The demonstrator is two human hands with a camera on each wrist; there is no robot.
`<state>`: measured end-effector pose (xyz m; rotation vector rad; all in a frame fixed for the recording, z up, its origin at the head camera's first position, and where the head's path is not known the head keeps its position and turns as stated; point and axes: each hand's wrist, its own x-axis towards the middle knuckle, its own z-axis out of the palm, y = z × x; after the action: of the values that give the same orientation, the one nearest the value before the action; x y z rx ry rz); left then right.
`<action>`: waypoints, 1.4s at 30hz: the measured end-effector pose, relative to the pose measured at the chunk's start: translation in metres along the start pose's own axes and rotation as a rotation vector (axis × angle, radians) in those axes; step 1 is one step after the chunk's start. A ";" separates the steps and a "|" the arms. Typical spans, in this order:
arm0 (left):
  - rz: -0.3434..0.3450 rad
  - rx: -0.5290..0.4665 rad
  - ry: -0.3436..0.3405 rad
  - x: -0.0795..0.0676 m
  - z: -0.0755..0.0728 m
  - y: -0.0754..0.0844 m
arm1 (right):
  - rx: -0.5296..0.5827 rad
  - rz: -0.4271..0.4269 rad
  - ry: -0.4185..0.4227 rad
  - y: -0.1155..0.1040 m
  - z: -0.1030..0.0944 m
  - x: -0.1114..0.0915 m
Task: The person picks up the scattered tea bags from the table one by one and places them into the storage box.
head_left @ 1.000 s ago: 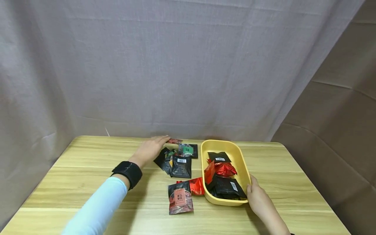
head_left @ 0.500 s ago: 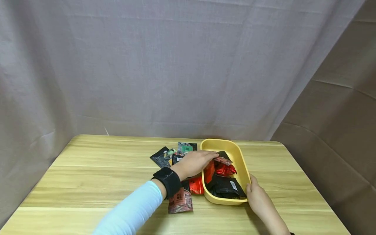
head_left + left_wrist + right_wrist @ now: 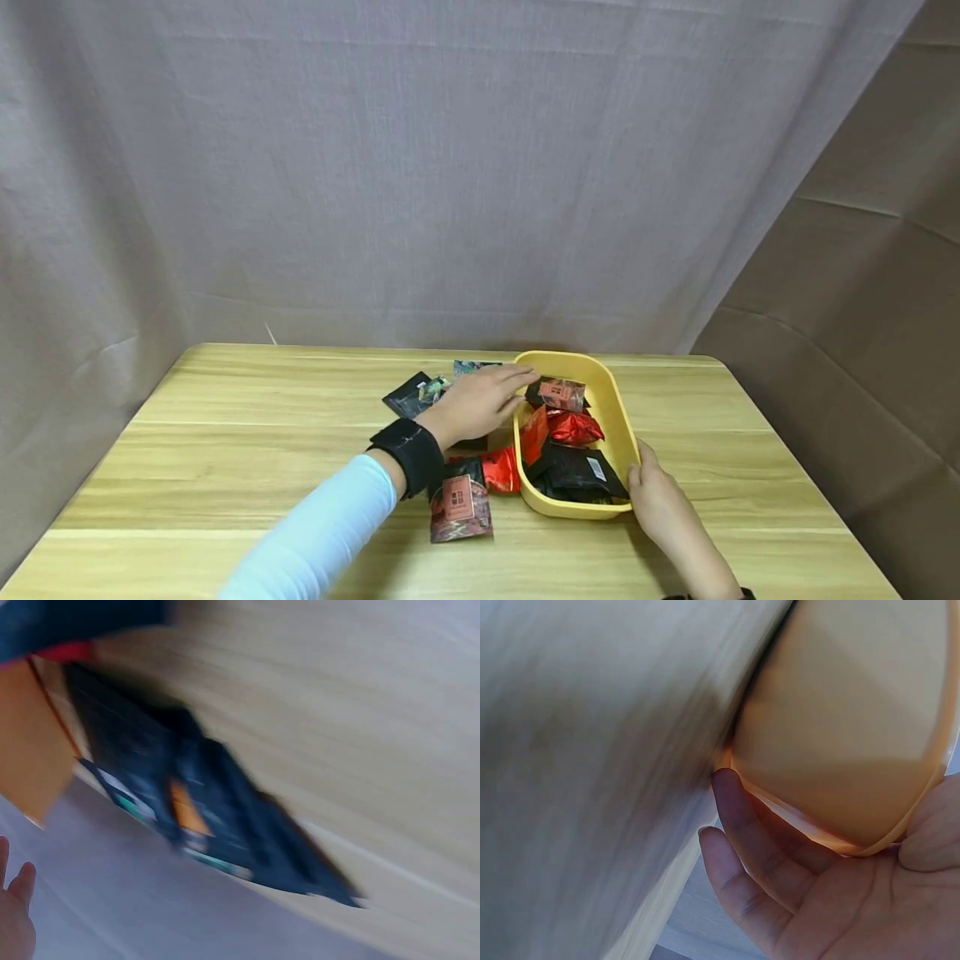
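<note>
My left hand (image 3: 480,404), its fingers extended and holding nothing, hovers over loose sachets at the left rim of a yellow bin (image 3: 617,417). Only its fingertips (image 3: 22,889) show in the left wrist view. A sachet with a pink label (image 3: 561,393) lies at the far end inside the bin, above red foil packets (image 3: 576,427) and black sachets (image 3: 577,471). My right hand (image 3: 662,500) grips the bin's near right corner. In the right wrist view, its fingers (image 3: 757,847) curl against the bin's outer wall (image 3: 832,712), with the thumb at the rim.
Left of the bin lie black sachets (image 3: 407,398), partly hidden by my left hand. Nearer are a red packet (image 3: 500,471) and a sachet with a pink label (image 3: 459,504). A grey curtain (image 3: 420,183) hangs behind the wooden table (image 3: 247,467).
My left hand carried the pink-labelled sachet from the table's far side into the bin, let go of it, and has drawn back slightly left. The right hand keeps holding the bin.
</note>
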<state>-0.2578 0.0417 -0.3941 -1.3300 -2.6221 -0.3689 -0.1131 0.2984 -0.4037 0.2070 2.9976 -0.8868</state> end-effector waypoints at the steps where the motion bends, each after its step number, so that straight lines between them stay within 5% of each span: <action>1: -0.033 -0.009 -0.003 -0.004 -0.001 -0.005 | 0.000 0.000 0.001 0.000 0.000 0.000; 7: -0.155 -0.026 -0.002 -0.035 -0.003 -0.039 | -0.003 0.001 0.005 -0.001 0.001 0.000; 17: -0.103 -0.040 -0.163 -0.079 0.012 -0.060 | -0.009 0.009 -0.009 -0.002 0.000 0.000; 29: -0.148 -0.058 -0.214 -0.082 0.016 -0.057 | -0.005 0.014 -0.015 -0.002 0.001 -0.001; 42: -0.154 -0.044 -0.078 -0.082 0.014 -0.057 | -0.008 0.019 -0.013 -0.003 0.003 0.000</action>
<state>-0.2565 -0.0492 -0.4368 -1.1815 -2.8056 -0.4063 -0.1135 0.2941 -0.4044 0.2290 2.9816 -0.8703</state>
